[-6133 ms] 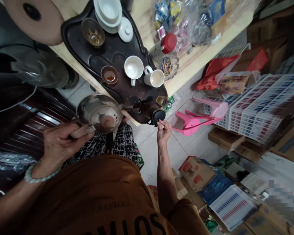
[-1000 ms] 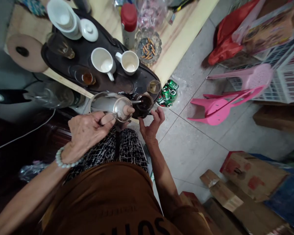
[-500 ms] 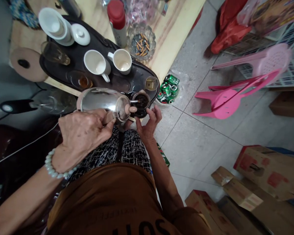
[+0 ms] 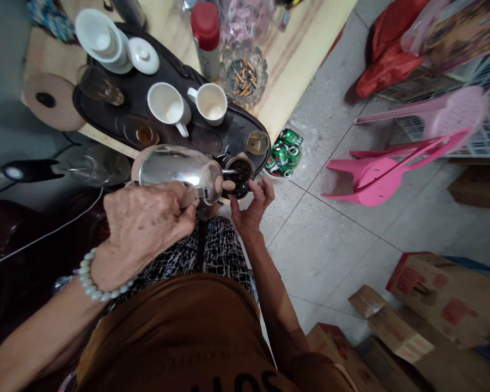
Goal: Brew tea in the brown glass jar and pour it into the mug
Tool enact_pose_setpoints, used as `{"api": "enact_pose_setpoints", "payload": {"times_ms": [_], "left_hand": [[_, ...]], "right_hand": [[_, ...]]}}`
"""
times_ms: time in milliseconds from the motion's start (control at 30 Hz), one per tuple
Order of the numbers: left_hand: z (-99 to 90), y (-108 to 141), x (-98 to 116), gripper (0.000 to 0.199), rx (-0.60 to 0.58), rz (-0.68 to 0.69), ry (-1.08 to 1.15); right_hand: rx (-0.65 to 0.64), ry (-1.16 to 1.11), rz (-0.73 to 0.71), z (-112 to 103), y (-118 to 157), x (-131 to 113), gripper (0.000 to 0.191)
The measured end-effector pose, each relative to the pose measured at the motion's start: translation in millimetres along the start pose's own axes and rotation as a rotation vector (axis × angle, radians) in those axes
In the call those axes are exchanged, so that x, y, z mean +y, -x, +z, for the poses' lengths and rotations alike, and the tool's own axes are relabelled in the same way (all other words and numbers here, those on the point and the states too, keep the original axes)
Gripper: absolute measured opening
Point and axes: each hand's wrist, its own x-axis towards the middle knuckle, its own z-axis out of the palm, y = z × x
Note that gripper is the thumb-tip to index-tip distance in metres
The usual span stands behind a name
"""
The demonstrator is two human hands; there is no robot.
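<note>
My left hand (image 4: pixel 149 218) is wrapped round the handle of a shiny metal kettle (image 4: pixel 171 166) with pinkish trim. The kettle is tilted, its spout over a small dark teapot (image 4: pixel 242 166) filled with dark contents. Close by the teapot's near side, my right hand (image 4: pixel 253 209) has its thumb and fingers around a dark glossy piece (image 4: pixel 240 189); whether that is a lid or a handle I cannot tell. A small glass cup (image 4: pixel 258 142) of pale liquid stands beside the teapot on a dark tea tray (image 4: pixel 204 142).
Two white mugs (image 4: pixel 169 106), a white lidded cup (image 4: pixel 102 41) and an amber-tinted glass (image 4: pixel 100 84) stand on the tray. Behind it are a red-topped flask (image 4: pixel 206 38) and a glass ashtray (image 4: pixel 245 76). Green cans (image 4: pixel 286 152), pink chairs (image 4: pixel 375 177) and boxes (image 4: pixel 445 294) are right.
The whole view has shifted slightly. Both hands and the kettle keep nearly the same places relative to the teapot.
</note>
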Motion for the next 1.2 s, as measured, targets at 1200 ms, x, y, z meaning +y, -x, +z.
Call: {"api": "enact_pose_setpoints", "payload": {"times_ms": [1200], "left_hand": [[45.3,7.9,-24.7,0.046,0.262,0.040,0.257]], "right_hand": [[-0.047,0.094,-0.030,-10.6,-15.7,14.2,0.060]]}}
